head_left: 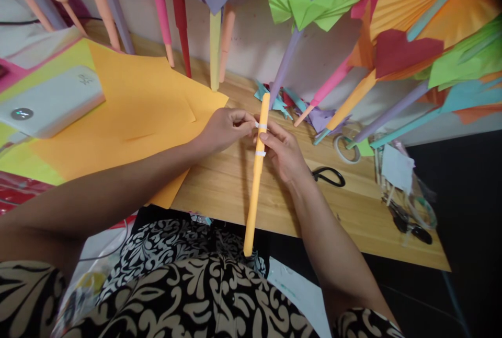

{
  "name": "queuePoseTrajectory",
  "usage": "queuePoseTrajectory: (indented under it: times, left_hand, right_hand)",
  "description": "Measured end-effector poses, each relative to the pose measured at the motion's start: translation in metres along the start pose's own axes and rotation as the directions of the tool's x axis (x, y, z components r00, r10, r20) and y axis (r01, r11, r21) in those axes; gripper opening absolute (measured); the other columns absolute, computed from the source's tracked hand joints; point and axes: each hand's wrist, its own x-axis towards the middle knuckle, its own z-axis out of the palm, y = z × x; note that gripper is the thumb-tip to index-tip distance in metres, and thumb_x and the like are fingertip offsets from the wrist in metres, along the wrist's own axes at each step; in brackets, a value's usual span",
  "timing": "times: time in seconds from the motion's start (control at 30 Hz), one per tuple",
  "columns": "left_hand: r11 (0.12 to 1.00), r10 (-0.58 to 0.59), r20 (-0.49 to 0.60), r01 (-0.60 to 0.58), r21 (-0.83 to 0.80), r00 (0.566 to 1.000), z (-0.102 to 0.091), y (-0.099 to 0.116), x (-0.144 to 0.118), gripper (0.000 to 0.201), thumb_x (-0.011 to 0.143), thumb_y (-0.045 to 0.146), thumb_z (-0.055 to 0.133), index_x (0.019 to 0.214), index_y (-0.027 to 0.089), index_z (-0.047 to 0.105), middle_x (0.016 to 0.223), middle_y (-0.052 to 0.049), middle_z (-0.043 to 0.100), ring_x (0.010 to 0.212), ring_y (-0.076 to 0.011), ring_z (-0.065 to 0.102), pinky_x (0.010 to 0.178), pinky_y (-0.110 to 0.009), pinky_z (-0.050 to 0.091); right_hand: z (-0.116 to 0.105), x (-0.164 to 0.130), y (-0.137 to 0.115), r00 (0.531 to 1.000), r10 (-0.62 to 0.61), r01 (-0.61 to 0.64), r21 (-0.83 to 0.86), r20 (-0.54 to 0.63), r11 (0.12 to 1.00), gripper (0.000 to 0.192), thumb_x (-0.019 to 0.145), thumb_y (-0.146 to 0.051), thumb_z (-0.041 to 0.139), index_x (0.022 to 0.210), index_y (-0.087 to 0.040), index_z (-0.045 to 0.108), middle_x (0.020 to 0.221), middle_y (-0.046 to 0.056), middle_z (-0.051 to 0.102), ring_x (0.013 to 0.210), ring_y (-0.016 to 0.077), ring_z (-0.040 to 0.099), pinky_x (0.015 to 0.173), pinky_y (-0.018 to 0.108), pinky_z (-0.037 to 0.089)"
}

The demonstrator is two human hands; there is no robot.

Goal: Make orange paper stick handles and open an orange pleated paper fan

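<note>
A slim rolled orange paper tube (255, 197) stands tilted across the table's front edge, its lower end hanging over my lap. My right hand (285, 151) is closed around its upper part, thumb on the front. Two white strips circle the tube, an upper white strip (262, 126) and a lower white strip (261, 153); they look like double-sided tape. My left hand (227, 128) pinches at the left end of the upper strip, thumb and forefinger together. Part of the tube is hidden behind my right thumb.
Orange paper sheets (145, 97) lie at left under a white power bank (55, 100). Paper fans on rolled handles, including a green fan (301, 9), lean along the wall. A tape roll (346, 149), black-handled scissors (329, 176) and paper scraps (327, 118) lie on the wooden table (219, 186).
</note>
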Motion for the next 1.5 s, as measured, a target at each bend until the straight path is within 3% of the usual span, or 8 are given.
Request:
queuePoseTrajectory:
  times: [0.17,0.5,0.73,0.93,1.27,1.5]
  left_hand:
    - [0.998,-0.036,0.017,0.037,-0.060,0.999,0.0004,0.0009,0.0002,0.015,0.082,0.023,0.062,0.070,0.016,0.065,0.067,-0.001,0.066,0.058,-0.0081,0.050,0.054,-0.021,0.039]
    - [0.917,-0.143,0.107,0.172,-0.360,0.984,0.0007,-0.0029,0.0010,0.015,0.089,0.026,0.060,0.086,0.015,0.071,0.069,-0.003,0.068,0.056,-0.0087,0.056,0.052,-0.021,0.042]
    - [0.963,-0.116,0.089,0.133,-0.234,0.989,0.0030,-0.0022,0.0012,0.009,0.079,0.022,0.071,0.078,0.016,0.065,0.067,0.000,0.066,0.056,-0.0069,0.052,0.052,-0.019,0.041]
    - [0.973,-0.097,0.063,0.108,-0.202,0.993,0.0044,-0.0004,0.0005,0.009,0.081,0.021,0.069,0.077,0.016,0.063,0.066,-0.001,0.066,0.055,-0.0068,0.051,0.051,-0.020,0.038]
    - [0.970,-0.059,0.074,0.075,-0.230,0.995,0.0032,-0.0022,0.0007,0.009,0.082,0.016,0.066,0.075,0.015,0.061,0.065,0.000,0.064,0.054,-0.0056,0.049,0.051,-0.017,0.039]
    - [0.962,-0.051,0.094,0.074,-0.262,0.994,0.0014,-0.0050,0.0008,0.010,0.085,0.017,0.066,0.076,0.014,0.064,0.066,0.000,0.065,0.056,-0.0062,0.052,0.053,-0.017,0.042]
  right_hand:
    - [-0.0003,0.0001,-0.0019,1.000,0.025,-0.025,0.004,-0.007,1.000,0.041,0.078,-0.035,0.069,0.118,-0.027,0.073,0.090,0.001,0.067,0.082,0.0178,0.061,0.067,0.029,0.048]
    - [-0.0015,-0.0009,-0.0046,0.998,0.052,-0.050,0.056,-0.025,0.997,0.042,0.078,-0.036,0.067,0.119,-0.027,0.072,0.080,0.001,0.064,0.073,0.0163,0.057,0.061,0.029,0.046]
    - [-0.0010,-0.0002,-0.0028,0.999,0.029,-0.027,0.069,-0.026,0.997,0.037,0.078,-0.034,0.070,0.113,-0.027,0.073,0.083,0.000,0.064,0.078,0.0168,0.059,0.064,0.029,0.048]
    - [-0.0011,0.0004,-0.0021,1.000,0.007,-0.005,0.104,-0.018,0.995,0.030,0.079,-0.032,0.072,0.109,-0.027,0.074,0.085,0.000,0.065,0.082,0.0169,0.060,0.068,0.030,0.048]
    - [-0.0013,0.0002,-0.0026,1.000,0.007,-0.006,0.038,-0.016,0.999,0.037,0.080,-0.036,0.071,0.115,-0.026,0.071,0.084,0.002,0.064,0.082,0.0193,0.060,0.064,0.031,0.046]
    - [-0.0017,0.0007,-0.0024,1.000,-0.010,0.010,0.061,-0.005,0.998,0.032,0.081,-0.032,0.069,0.112,-0.025,0.074,0.085,0.001,0.067,0.079,0.0168,0.060,0.063,0.029,0.046]
